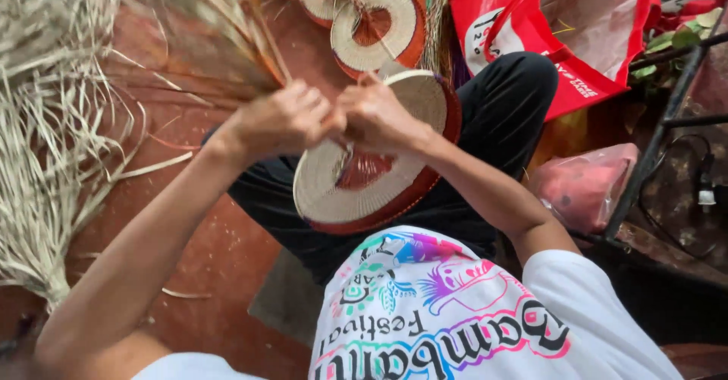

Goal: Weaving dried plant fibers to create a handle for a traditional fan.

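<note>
With the left hand (pixel 280 118) clenched on the leaf strips (pixel 227 39) and the right hand (pixel 375 114) pinching the woven fan (pixel 364 175) at its rim, it seems best to keep the strips taut and the fan steady on the lap.

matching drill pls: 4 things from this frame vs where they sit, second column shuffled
Things:
1. woven fan
2. dried strips
3. red bag
4. pink bag

Places:
A. far left, on the floor
B. top right, lying open
C. centre, under both hands
D. right, beside the dark metal frame

Pairs: 1-C, 2-A, 3-B, 4-D. The left hand and right hand meet at the fan's upper edge.
</note>
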